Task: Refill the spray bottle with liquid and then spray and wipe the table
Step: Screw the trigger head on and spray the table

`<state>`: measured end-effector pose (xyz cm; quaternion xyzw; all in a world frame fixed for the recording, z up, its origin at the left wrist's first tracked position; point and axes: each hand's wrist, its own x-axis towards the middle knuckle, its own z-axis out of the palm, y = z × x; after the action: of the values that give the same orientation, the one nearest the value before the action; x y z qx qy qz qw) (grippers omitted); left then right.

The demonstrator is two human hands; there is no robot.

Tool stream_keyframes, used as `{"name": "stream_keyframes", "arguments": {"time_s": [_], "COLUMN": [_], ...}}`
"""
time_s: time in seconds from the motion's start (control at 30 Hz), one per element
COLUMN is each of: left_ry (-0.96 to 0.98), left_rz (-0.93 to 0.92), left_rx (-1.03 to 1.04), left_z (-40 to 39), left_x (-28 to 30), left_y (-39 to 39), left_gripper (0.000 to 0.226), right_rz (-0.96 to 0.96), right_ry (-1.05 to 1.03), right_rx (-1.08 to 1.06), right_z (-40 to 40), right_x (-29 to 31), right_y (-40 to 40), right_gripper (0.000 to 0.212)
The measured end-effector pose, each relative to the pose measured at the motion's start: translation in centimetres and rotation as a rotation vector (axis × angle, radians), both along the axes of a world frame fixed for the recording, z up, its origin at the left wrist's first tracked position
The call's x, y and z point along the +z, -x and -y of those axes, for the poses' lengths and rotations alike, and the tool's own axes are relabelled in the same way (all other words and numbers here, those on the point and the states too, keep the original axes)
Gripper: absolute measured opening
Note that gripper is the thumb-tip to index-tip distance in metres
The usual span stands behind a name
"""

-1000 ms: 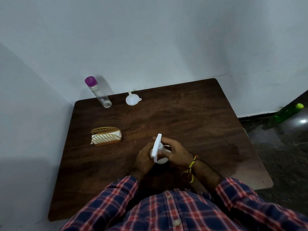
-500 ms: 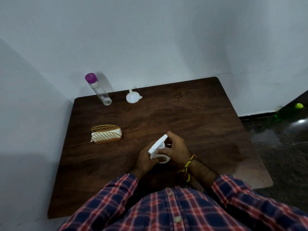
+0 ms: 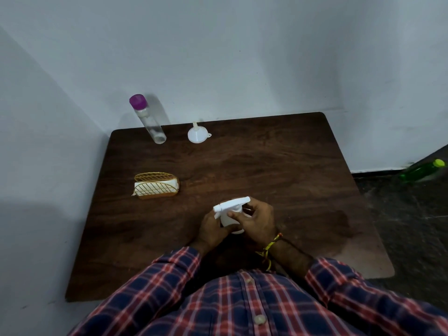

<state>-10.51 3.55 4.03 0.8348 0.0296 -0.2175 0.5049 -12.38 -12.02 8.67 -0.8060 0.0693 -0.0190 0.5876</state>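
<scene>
A white spray bottle point(image 3: 229, 220) stands near the front middle of the dark wooden table point(image 3: 278, 166). My left hand point(image 3: 211, 230) wraps around the bottle's body from the left. My right hand point(image 3: 257, 220) grips the white trigger head point(image 3: 231, 204) at the neck, with the nozzle pointing left. A clear bottle with a purple cap point(image 3: 148, 120) stands at the back left. A white funnel point(image 3: 197, 134) lies upside down beside it.
A gold wire holder with white napkins point(image 3: 156, 186) sits left of my hands. Walls close the table's left and back sides. A green bottle point(image 3: 423, 172) lies on the dark floor at the right.
The trigger head has turned in my right hand: its nozzle swung from pointing away from me round to the left. My left hand kept hold of the bottle's body.
</scene>
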Motion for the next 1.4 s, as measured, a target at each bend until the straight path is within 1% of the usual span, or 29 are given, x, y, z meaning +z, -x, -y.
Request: {"name": "stream_keyframes", "arguments": {"time_s": [0.1,0.17,0.23,0.3,0.37,0.43,0.6,0.7,0.77,0.83,0.87,0.9,0.97,1.07,1.17,1.23,1.27,1.3,1.37,1.4], "left_ry": [0.003,0.033,0.055,0.046,0.030,0.017,0.029,-0.001,-0.059,-0.090,-0.124,-0.174,-0.289,-0.424,-0.530,-0.588,-0.610,-0.623,-0.631,-0.625], "left_rz": [-0.010,-0.027,-0.054,-0.054,-0.020,0.002,0.000,0.018,0.041,0.024,0.017,0.031,0.084,0.114,0.032,-0.049,-0.087,-0.117,-0.152,-0.162], "left_rx": [0.015,0.007,-0.046,-0.113,-0.128,-0.130,-0.125,-0.154,-0.208,-0.216,-0.206,-0.198,-0.164,-0.120,-0.189,-0.245,-0.271,-0.294,-0.322,-0.330], "left_z": [0.1,-0.1,-0.2,-0.3,-0.5,-0.6,-0.8,-0.8,-1.2,-2.3,-3.1,-3.8,-5.1,-6.1,-6.0,-5.5,-5.3,-5.2,-5.2,-5.4], "left_x": [0.0,0.1,0.2,0.7,1.0,1.0,0.3,0.3,0.7,0.6,0.4,0.2,-0.3,-0.2,-0.3,-0.3,-0.5,-0.7,-1.0,-1.1], "left_y": [0.1,0.0,-0.3,-0.5,-0.5,-0.5,-0.4,-0.7,-0.9,-0.7,-0.6,-0.2,0.3,0.1,-0.6,-0.9,-0.9,-0.9,-1.0,-1.1], "left_gripper": [0.085,0.082,0.069,0.059,0.056,0.055,0.054,0.067,0.077,0.092,0.096,0.093,0.080,0.067,0.072,0.079,0.082,0.084,0.087,0.087], "right_rz": [-0.030,-0.041,-0.033,0.006,0.130,0.173,0.174,0.161,0.151,0.162,0.160,0.154,0.103,-0.007,-0.093,-0.120,-0.135,-0.162,-0.211,-0.229], "right_ry": [-0.029,-0.075,-0.007,0.111,0.227,0.261,0.134,0.007,-0.060,-0.101,-0.101,-0.115,-0.137,-0.082,0.065,0.189,0.243,0.274,0.292,0.304], "right_rx": [0.006,0.120,0.280,0.401,0.476,0.504,0.440,0.373,0.259,0.133,0.095,0.079,0.122,0.207,0.282,0.248,0.225,0.207,0.196,0.186], "right_z": [0.2,1.4,2.3,2.1,1.4,0.6,0.1,0.1,0.4,1.1,1.7,2.2,3.3,3.7,3.1,2.7,2.5,2.4,2.2,2.2], "right_x": [-0.2,-0.1,0.1,0.5,0.0,-0.3,0.0,-0.5,-0.1,1.3,2.3,3.2,4.8,5.0,3.3,2.4,2.1,2.0,2.2,2.1], "right_y": [0.0,-0.8,-2.1,-3.3,-3.8,-3.4,-2.3,-2.2,-1.9,-2.1,-2.3,-2.6,-3.2,-4.1,-4.6,-5.2,-5.5,-5.6,-5.5,-5.5], "right_gripper": [0.031,0.035,0.040,0.048,0.052,0.055,0.049,0.039,0.036,0.028,0.025,0.025,0.026,0.027,0.034,0.033,0.036,0.044,0.061,0.066]}}
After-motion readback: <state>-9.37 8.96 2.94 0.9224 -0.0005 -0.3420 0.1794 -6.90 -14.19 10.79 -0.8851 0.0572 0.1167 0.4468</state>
